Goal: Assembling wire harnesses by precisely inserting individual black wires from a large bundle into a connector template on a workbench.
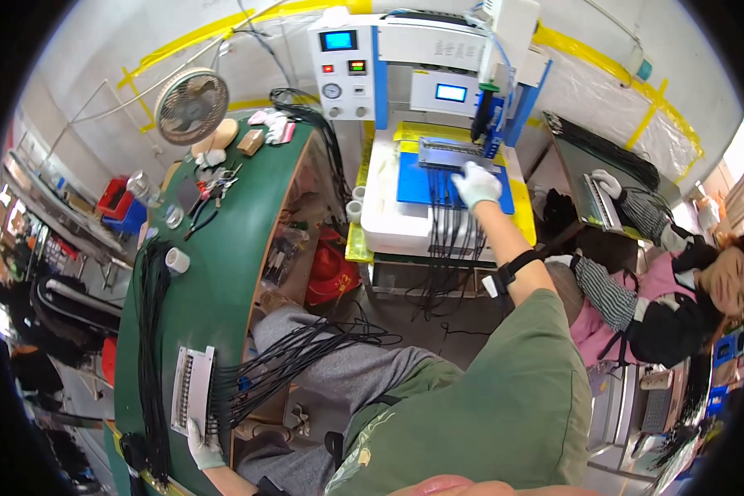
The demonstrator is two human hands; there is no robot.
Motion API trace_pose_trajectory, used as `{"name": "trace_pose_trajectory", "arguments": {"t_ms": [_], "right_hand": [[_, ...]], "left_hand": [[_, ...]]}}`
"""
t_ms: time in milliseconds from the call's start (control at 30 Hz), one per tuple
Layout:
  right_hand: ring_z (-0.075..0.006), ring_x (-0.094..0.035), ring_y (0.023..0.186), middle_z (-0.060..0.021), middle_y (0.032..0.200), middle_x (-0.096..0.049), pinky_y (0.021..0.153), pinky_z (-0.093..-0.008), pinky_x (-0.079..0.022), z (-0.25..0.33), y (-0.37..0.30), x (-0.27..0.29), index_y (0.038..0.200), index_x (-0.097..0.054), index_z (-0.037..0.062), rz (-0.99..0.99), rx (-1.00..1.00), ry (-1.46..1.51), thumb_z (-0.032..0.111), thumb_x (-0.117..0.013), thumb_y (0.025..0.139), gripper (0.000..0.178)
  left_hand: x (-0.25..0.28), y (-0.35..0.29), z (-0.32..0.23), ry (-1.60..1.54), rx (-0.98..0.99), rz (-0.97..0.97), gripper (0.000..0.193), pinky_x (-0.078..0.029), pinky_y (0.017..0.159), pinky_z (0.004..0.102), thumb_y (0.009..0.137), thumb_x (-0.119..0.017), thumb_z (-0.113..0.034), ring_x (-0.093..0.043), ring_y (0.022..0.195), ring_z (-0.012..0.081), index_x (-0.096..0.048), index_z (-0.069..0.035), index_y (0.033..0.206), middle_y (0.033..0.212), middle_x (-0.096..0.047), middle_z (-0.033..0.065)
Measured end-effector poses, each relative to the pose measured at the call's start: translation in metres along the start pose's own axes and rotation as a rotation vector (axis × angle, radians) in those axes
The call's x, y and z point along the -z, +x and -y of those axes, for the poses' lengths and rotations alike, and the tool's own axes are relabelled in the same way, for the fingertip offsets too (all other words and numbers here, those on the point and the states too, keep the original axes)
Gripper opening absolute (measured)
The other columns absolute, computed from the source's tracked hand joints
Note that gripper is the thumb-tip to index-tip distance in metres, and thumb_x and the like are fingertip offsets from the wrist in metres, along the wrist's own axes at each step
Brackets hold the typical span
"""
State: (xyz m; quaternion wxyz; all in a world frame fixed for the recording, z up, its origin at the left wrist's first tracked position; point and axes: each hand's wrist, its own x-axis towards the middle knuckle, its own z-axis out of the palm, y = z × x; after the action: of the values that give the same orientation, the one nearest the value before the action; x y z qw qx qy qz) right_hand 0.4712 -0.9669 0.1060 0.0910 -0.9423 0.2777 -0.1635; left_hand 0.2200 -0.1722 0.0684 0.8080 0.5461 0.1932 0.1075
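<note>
My left hand [205, 448], in a white glove, grips the near end of a metal cable fixture [192, 388] on the green table. Its thumb lies along the fixture's edge, and the other fingers are partly hidden. Black cables [306, 347] run from this fixture across my lap. My right hand [477, 187], gloved too, is closed at the right end of a second metal fixture [446, 154] on the machine's blue plate [412, 183]. More black cables [453, 240] hang from that fixture over the machine's front. The right fingertips are hard to make out.
The machine's blue-black tool head [489, 124] stands just above my right hand. A black cable bundle [150, 331], a white roll [176, 261], pliers [200, 217] and a fan [192, 106] are on the left table. At right, a co-worker's gloved hand [607, 183] touches another fixture [603, 202].
</note>
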Motion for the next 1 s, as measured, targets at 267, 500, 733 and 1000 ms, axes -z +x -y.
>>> {"name": "trace_pose_trajectory", "arguments": {"t_ms": [267, 500, 733, 1000], "right_hand": [[-0.0335, -0.069, 0.091, -0.0123, 0.099, -0.072, 0.08, -0.0446, -0.053, 0.191, -0.081, -0.014, 0.097, -0.072, 0.0143, 0.141, 0.725, 0.557, 0.041, -0.064, 0.086, 0.03], [-0.0139, -0.064, 0.066, -0.005, 0.085, -0.071, 0.06, -0.0298, -0.052, 0.377, -0.27, 0.018, 0.108, -0.07, 0.0065, 1.138, 0.789, 0.855, 0.031, -0.064, 0.092, 0.03], [-0.0163, -0.06, 0.053, -0.012, 0.08, -0.069, 0.044, -0.0297, -0.047, 0.449, -0.432, 0.014, 0.109, -0.063, 0.0011, 1.432, 0.809, 0.519, 0.038, -0.063, 0.095, 0.04], [-0.0148, -0.049, 0.039, -0.0069, 0.062, -0.058, 0.036, -0.031, -0.039, 0.491, -0.473, 0.018, 0.086, -0.061, 0.005, 1.366, 0.897, 0.288, 0.041, -0.067, 0.091, 0.037]], "left_hand": [[-0.009, -0.046, -0.037, 0.255, 0.141, -0.155, 0.05, -0.051, 0.053, 0.0262, 0.092, -0.069, -0.026, -0.061, 0.065, 0.0147, -0.052, -0.004, 0.134, 0.108, -0.067, 0.0087], [0.026, -0.089, -0.048, 0.569, -0.04, -0.291, 0.073, -0.052, 0.054, 0.0257, 0.074, -0.082, -0.006, -0.064, 0.073, 0.0126, -0.046, -0.007, 0.138, 0.109, -0.068, 0.0072], [0.053, -0.146, -0.042, 1.007, -0.138, -0.394, 0.075, -0.053, 0.088, 0.0379, 0.075, -0.082, -0.037, -0.069, 0.1, 0.0312, -0.052, -0.007, 0.136, 0.109, -0.071, 0.0171], [0.082, -0.163, -0.033, 1.263, -0.013, -0.527, 0.069, -0.054, 0.082, 0.0462, 0.075, -0.077, -0.052, -0.068, 0.095, 0.0389, -0.054, -0.005, 0.121, 0.098, -0.071, 0.0213]]}}
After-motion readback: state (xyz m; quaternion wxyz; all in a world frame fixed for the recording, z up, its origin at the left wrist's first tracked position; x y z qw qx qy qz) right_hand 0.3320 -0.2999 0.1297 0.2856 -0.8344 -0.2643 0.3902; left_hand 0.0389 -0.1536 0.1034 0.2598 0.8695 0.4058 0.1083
